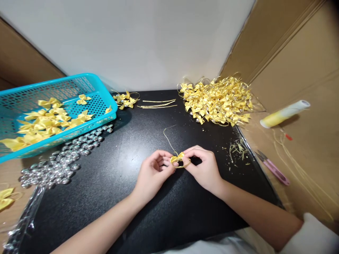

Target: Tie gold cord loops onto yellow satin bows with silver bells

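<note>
Between my two hands, over the middle of the black table top (111, 197), is a small yellow ribbon bow (177, 158) with a loop of gold cord. My left hand (156, 173) pinches the bow's left side between thumb and fingers. On its right side, the thumb and fingertips of my right hand (203, 167) are closed on the bow too. A thin loose cord end (167, 137) curves up and away from the bow. The fingers cover part of the bow, so its knot is hard to make out.
A turquoise basket (106, 95) of yellow bows stands left, with silver bells (53, 173) beside it. Cut gold cords (159, 104) lie at the back. Right are a heap of corded bows (217, 100), cord scraps (239, 148), pink-handled snips (275, 171) and a yellow-white tube (284, 113).
</note>
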A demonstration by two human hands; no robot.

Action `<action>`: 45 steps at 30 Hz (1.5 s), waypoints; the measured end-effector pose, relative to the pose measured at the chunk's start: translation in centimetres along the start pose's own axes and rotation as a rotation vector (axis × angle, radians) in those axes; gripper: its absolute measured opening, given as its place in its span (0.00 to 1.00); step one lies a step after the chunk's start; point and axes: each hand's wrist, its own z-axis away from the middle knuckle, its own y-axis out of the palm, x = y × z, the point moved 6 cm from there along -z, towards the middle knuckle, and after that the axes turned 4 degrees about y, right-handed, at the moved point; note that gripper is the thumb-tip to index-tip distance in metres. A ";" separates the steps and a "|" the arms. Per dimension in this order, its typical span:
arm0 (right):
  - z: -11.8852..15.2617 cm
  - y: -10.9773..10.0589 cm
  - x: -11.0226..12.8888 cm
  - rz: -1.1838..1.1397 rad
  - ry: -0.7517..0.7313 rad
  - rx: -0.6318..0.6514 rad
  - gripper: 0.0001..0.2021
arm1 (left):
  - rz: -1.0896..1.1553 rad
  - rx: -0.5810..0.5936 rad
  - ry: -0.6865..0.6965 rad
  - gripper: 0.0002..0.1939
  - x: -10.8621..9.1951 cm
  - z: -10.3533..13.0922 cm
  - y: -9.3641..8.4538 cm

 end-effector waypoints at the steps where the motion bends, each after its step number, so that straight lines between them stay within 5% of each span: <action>1: 0.0 0.0 0.1 0.005 -0.013 -0.005 0.06 | -0.012 0.003 0.014 0.12 0.0 0.0 0.0; 17: 0.2 -0.1 0.4 -0.016 -0.047 -0.055 0.07 | -0.533 -0.143 0.629 0.06 -4.1 1.5 0.0; 32: 0.3 0.1 0.1 -0.024 -0.014 -0.062 0.08 | -0.314 -0.076 0.303 0.05 -1.7 0.1 -0.2; 45: 0.4 0.3 0.3 -0.006 -0.021 -0.037 0.07 | -0.189 -0.019 0.304 0.06 -1.8 0.0 0.3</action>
